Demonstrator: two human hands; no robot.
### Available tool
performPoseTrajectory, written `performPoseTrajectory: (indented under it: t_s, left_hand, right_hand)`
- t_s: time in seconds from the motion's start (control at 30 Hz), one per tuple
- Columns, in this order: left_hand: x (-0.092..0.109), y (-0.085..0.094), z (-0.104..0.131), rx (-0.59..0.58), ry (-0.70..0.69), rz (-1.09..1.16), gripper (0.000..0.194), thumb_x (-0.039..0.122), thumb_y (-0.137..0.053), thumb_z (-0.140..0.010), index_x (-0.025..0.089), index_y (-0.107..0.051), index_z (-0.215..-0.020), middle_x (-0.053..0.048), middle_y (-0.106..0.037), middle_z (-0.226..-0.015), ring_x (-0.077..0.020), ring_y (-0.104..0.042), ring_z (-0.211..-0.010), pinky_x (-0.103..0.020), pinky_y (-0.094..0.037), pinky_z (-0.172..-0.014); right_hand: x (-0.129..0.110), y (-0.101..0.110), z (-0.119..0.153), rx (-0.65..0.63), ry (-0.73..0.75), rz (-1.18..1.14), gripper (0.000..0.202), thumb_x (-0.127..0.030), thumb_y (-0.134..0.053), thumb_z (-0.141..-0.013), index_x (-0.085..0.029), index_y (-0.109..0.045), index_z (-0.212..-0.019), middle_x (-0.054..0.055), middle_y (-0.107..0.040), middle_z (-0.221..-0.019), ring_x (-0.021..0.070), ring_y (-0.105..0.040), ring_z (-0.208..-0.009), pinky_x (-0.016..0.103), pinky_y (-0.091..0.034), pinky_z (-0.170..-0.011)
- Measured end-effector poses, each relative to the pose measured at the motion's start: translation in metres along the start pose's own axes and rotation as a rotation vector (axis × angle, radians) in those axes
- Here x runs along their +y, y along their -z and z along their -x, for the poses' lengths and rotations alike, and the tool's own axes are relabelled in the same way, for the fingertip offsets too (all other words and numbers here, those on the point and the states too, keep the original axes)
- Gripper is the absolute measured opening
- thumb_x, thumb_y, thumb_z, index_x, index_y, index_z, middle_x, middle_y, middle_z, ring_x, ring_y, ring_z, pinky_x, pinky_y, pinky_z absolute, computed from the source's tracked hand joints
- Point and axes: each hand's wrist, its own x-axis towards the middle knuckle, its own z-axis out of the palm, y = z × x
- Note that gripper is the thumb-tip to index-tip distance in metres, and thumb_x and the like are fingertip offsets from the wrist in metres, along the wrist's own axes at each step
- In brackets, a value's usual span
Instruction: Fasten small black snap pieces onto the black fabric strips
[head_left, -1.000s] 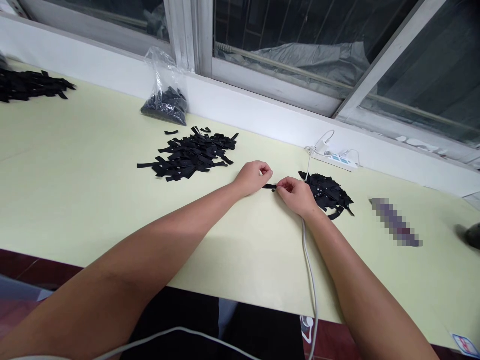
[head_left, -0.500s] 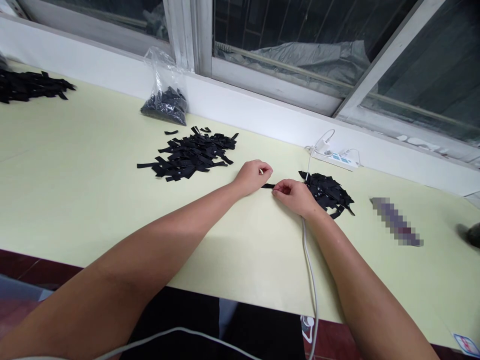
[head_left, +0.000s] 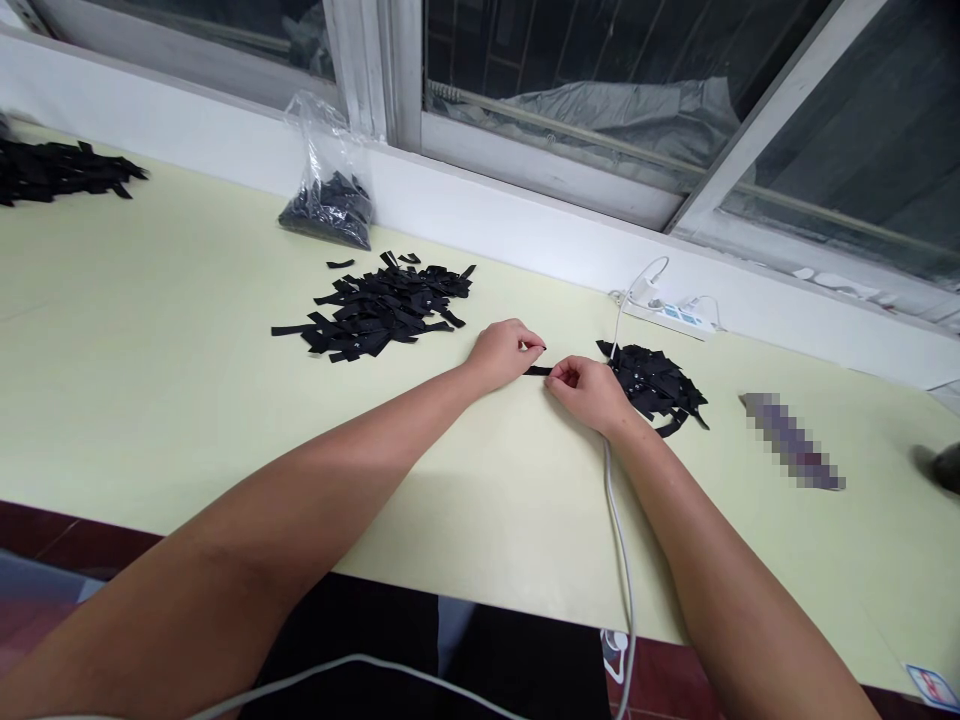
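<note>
A short black fabric strip point(head_left: 537, 371) lies between my two hands, just above or on the table. My right hand point(head_left: 589, 392) is closed in a pinch at the strip's right end. My left hand point(head_left: 504, 355) is also pinched, just above and left of the strip; a tiny dark speck shows at its fingertips, too small to name. Close behind my right hand sits a pile of black strips point(head_left: 660, 385) with small shiny spots. Another, wider heap of black strips point(head_left: 394, 305) spreads out to the left of my left hand.
A clear plastic bag point(head_left: 330, 205) with black pieces leans near the wall. More black strips point(head_left: 60, 172) lie far left. A power strip point(head_left: 675, 318) stands at the back; a white cable point(head_left: 616, 520) runs beside my right forearm. A blurred-out object point(head_left: 793, 442) lies right.
Both hands stay almost in place over the strip. A tiny dark speck now shows at my left fingertips. The view has shifted very slightly.
</note>
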Motion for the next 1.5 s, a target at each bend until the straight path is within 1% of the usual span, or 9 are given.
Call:
performPoseTrajectory:
  t_s: [0.13, 0.3, 0.53, 0.8, 0.87, 1.0, 1.07, 1.27, 1.5]
  left_hand:
    - [0.004, 0.001, 0.001, -0.013, 0.039, -0.045, 0.011, 0.027, -0.067, -0.080, 0.023, -0.077, -0.081, -0.003, -0.071, -0.097, -0.0173, -0.063, -0.085, -0.032, -0.051, -0.082]
    - [0.009, 0.005, 0.003, -0.051, 0.044, -0.080, 0.016, 0.025, -0.061, -0.083, 0.023, -0.077, -0.082, -0.004, -0.071, -0.098, -0.0190, -0.064, -0.089, -0.034, -0.050, -0.085]
    - [0.009, 0.004, 0.002, -0.028, 0.071, -0.068, 0.018, 0.027, -0.058, -0.087, 0.022, -0.075, -0.084, -0.005, -0.070, -0.100, -0.0189, -0.063, -0.088, -0.034, -0.050, -0.086]
    - [0.009, 0.005, 0.003, -0.026, 0.062, -0.090, 0.019, 0.028, -0.057, -0.087, 0.021, -0.073, -0.084, -0.005, -0.070, -0.097, -0.0191, -0.063, -0.087, -0.034, -0.050, -0.083]
    - [0.010, 0.005, 0.003, -0.026, 0.062, -0.091, 0.019, 0.029, -0.056, -0.087, 0.021, -0.074, -0.084, -0.005, -0.070, -0.097, -0.0192, -0.063, -0.087, -0.034, -0.050, -0.083]
    - [0.011, 0.006, 0.003, -0.027, 0.055, -0.088, 0.019, 0.028, -0.056, -0.087, 0.021, -0.074, -0.083, -0.005, -0.070, -0.096, -0.0193, -0.063, -0.086, -0.034, -0.049, -0.083]
    - [0.012, 0.006, 0.004, -0.031, 0.054, -0.087, 0.019, 0.026, -0.056, -0.086, 0.022, -0.074, -0.082, -0.005, -0.070, -0.095, -0.0193, -0.063, -0.085, -0.034, -0.049, -0.084]
    - [0.010, 0.005, 0.004, -0.030, 0.043, -0.101, 0.019, 0.027, -0.056, -0.086, 0.021, -0.073, -0.082, -0.005, -0.070, -0.094, -0.0193, -0.063, -0.084, -0.035, -0.049, -0.083]
    - [0.010, 0.006, 0.003, -0.040, 0.035, -0.112, 0.019, 0.027, -0.056, -0.086, 0.021, -0.073, -0.081, -0.004, -0.070, -0.092, -0.0195, -0.062, -0.083, -0.035, -0.048, -0.081]
  right_hand:
    - [0.001, 0.001, 0.001, 0.013, -0.003, -0.003, 0.012, -0.030, -0.057, -0.077, -0.021, -0.066, -0.077, -0.001, -0.067, -0.070, 0.0139, -0.055, -0.061, 0.027, -0.039, -0.061]
    - [0.002, 0.001, 0.000, 0.001, 0.040, 0.003, 0.012, -0.028, -0.057, -0.077, -0.021, -0.066, -0.078, 0.000, -0.067, -0.071, 0.0144, -0.055, -0.063, 0.027, -0.039, -0.062]
    - [0.004, 0.003, -0.001, -0.010, 0.048, -0.015, 0.011, -0.029, -0.059, -0.077, -0.021, -0.065, -0.080, -0.001, -0.066, -0.071, 0.0135, -0.054, -0.063, 0.026, -0.039, -0.061]
    - [0.004, 0.006, 0.000, -0.029, 0.065, -0.028, 0.013, -0.030, -0.059, -0.077, -0.021, -0.070, -0.078, -0.001, -0.066, -0.072, 0.0136, -0.053, -0.064, 0.027, -0.039, -0.064]
    - [0.004, 0.006, 0.000, -0.001, 0.051, -0.035, 0.013, -0.031, -0.060, -0.077, -0.021, -0.069, -0.078, 0.000, -0.067, -0.072, 0.0137, -0.053, -0.063, 0.027, -0.039, -0.063]
    - [0.008, 0.008, -0.002, 0.133, -0.018, -0.049, 0.016, -0.034, -0.059, -0.079, -0.022, -0.068, -0.080, 0.001, -0.067, -0.072, 0.0145, -0.054, -0.062, 0.027, -0.039, -0.061]
    - [0.011, 0.009, -0.003, 0.154, -0.031, -0.043, 0.016, -0.035, -0.059, -0.079, -0.022, -0.068, -0.082, 0.002, -0.068, -0.075, 0.0148, -0.054, -0.062, 0.028, -0.040, -0.062]
    - [0.010, 0.007, -0.002, 0.066, -0.016, 0.007, 0.016, -0.032, -0.059, -0.078, -0.022, -0.071, -0.082, 0.002, -0.071, -0.081, 0.0155, -0.059, -0.068, 0.029, -0.042, -0.068]
    - [0.006, 0.007, -0.001, 0.040, 0.001, 0.013, 0.016, -0.030, -0.060, -0.079, -0.022, -0.072, -0.083, 0.002, -0.072, -0.081, 0.0152, -0.058, -0.067, 0.029, -0.042, -0.067]
